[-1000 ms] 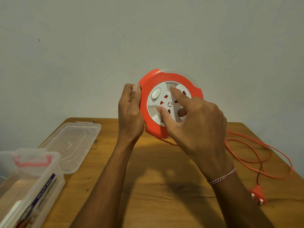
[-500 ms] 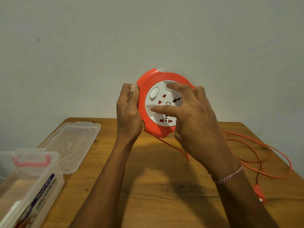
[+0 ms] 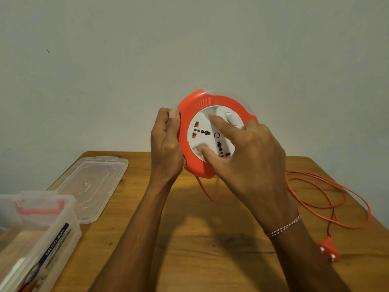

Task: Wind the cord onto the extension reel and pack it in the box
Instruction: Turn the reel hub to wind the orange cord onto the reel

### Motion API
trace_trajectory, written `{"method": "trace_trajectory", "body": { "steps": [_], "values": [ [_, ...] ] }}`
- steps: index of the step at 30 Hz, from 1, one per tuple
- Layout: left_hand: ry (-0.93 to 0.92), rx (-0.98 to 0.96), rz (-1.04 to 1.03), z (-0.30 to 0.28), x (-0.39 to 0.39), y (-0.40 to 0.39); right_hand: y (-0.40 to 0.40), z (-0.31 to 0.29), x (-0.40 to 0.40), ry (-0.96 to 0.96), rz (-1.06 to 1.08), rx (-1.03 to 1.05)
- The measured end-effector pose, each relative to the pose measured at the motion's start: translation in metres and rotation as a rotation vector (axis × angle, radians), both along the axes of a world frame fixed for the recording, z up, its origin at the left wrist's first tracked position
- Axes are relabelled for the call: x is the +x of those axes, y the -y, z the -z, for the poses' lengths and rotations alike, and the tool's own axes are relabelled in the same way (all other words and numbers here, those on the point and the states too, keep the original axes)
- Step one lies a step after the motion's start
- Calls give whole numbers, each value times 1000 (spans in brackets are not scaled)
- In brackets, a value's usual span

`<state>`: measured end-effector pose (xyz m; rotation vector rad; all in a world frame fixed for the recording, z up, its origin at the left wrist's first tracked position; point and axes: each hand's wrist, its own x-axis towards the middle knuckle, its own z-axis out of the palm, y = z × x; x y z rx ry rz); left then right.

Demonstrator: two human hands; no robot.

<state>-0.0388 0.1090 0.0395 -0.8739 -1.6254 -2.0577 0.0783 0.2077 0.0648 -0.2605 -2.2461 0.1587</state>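
The reel (image 3: 212,135) is held up off the surface (image 3: 210,239), its white socket face turned toward the person, the orange rim all round it. The left hand (image 3: 166,144) has its grip clenched round the rim at the reel's nine o'clock edge, thumb on the front, fingers curled behind. The right hand (image 3: 248,157) lies across the face from the four o'clock side; its fingers (image 3: 219,123) are spread, one tip set in a recess of the white disc near twelve o'clock and the thumb in another recess near seven o'clock, so that grip is released, pressing rather than closing round anything. The cord (image 3: 328,199) drops from the reel's six o'clock edge in a short loop under the hands, then lies in loose loops on the surface toward three o'clock of the reel, well apart from it. The plug (image 3: 329,247) lies flat at the cord's end, near the surface's right edge, at about four o'clock from the reel. The box (image 3: 35,234), clear plastic with a pink handle and a label reading MULTI-BOX, stands open at eight o'clock, at the near left corner. Its lid (image 3: 90,184) lies flat just beyond it, touching or nearly touching the box's far corner.
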Motion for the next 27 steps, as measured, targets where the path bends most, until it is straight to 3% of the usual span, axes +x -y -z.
{"method": "trace_trajectory", "body": {
  "steps": [9, 12, 17, 23, 27],
  "values": [
    [-5, 3, 2, -1, 0, 1, -5, -3, -2, -69, -108, 57],
    [-3, 8, -8, -2, 0, 2, -6, -4, 0, 38, -225, 167],
    [-2, 13, -14, -2, 0, 2, -1, -5, 1, 204, -140, 196],
    [-12, 5, -1, -2, 3, -1, -3, -2, 1, 175, -60, 206],
    [-16, 9, 18, -2, 4, -1, -4, 3, 1, 54, -13, 156]
  ]
}}
